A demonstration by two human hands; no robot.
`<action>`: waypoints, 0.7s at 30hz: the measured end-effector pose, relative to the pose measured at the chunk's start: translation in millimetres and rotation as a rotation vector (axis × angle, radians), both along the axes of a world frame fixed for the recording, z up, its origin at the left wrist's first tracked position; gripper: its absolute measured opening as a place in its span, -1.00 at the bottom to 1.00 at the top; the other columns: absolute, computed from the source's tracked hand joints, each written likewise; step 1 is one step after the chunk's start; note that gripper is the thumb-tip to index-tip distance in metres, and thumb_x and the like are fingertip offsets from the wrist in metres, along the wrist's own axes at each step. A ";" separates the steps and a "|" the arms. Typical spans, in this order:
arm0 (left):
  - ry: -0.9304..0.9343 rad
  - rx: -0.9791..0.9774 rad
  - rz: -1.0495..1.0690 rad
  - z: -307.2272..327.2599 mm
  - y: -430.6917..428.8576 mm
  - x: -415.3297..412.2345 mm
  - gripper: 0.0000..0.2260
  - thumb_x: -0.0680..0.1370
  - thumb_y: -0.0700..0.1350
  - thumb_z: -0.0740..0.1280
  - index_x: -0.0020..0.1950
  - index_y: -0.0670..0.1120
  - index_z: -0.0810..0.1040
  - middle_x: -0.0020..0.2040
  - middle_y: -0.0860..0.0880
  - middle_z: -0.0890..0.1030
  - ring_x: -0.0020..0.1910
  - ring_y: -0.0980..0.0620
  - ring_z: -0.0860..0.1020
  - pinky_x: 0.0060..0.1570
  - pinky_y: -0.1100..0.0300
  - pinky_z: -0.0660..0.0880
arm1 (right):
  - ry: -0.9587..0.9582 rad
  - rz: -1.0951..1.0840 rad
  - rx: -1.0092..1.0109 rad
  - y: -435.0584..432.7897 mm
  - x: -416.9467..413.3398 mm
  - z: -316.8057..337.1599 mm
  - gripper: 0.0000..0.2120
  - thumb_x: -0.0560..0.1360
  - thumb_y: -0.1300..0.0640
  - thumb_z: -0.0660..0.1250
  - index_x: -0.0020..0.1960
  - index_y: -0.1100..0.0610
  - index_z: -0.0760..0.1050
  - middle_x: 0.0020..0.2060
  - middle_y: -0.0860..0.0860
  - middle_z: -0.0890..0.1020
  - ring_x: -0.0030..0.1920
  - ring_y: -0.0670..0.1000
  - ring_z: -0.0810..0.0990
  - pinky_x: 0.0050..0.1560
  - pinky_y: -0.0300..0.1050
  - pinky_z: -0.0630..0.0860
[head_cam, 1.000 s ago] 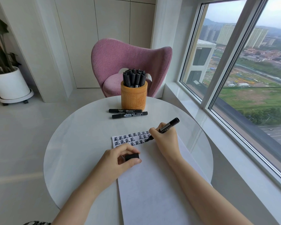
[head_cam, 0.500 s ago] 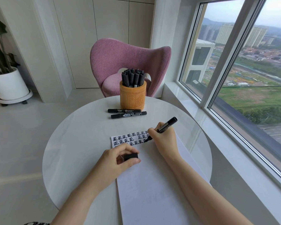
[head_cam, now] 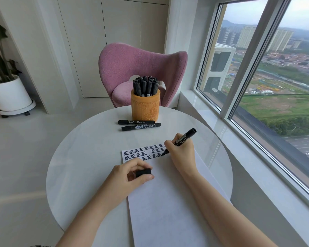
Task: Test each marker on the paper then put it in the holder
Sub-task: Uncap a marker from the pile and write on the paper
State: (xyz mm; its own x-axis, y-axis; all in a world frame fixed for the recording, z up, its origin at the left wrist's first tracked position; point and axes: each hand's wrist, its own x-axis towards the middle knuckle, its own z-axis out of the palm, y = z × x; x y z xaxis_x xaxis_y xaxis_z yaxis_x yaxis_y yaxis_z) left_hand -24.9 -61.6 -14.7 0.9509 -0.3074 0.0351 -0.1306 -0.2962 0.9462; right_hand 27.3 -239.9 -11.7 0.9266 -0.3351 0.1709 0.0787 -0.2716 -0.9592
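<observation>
Tabletop (head_cam: 89,157) showed a nearly full holder (head_cam: 145,106), two markers (head_cam: 141,127) apparently left, right hand (head_cam: 181,152) gripping a third marker (head_cam: 185,137) mid-test, left hand (head_cam: 127,173) pinching its cap (head_cam: 143,172).

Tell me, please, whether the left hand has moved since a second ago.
No; the left hand, pinching the cap, stays just below the written rows on the paper.
</observation>
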 end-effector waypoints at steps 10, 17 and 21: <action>-0.012 -0.032 0.003 0.5 -0.8 0.3 -0.86 0.43 -0.11 0.45 -0.10 0.12 0.60 -0.09 0.05 0.70 -0.22 0.12 0.60 -0.01 0.24 0.52 | 0.023 -0.028 0.125 -5.9 2.2 2.4 -0.74 0.41 0.26 0.33 -0.35 0.15 0.27 -0.48 0.05 0.31 -0.44 0.00 0.25 -0.40 -0.17 0.22; -0.091 -0.074 0.048 0.8 1.3 4.4 -0.81 0.46 -0.19 0.42 -0.09 0.13 0.63 -0.10 0.01 0.67 -0.24 0.03 0.59 -0.06 0.14 0.53 | 0.073 0.134 0.380 -10.0 -3.1 20.6 -0.60 0.46 0.14 0.45 -0.34 0.08 0.23 -0.54 -0.03 0.23 -0.54 -0.05 0.15 -0.53 -0.29 0.14; -0.079 -0.196 0.153 5.7 0.9 10.1 -0.84 0.46 -0.22 0.41 -0.06 0.03 0.62 -0.12 0.00 0.69 -0.30 0.08 0.56 -0.26 0.40 0.44 | 0.100 0.235 0.457 -4.5 -14.1 30.5 -0.60 0.48 0.18 0.42 -0.36 0.09 0.22 -0.57 -0.07 0.19 -0.54 -0.05 0.12 -0.55 -0.29 0.12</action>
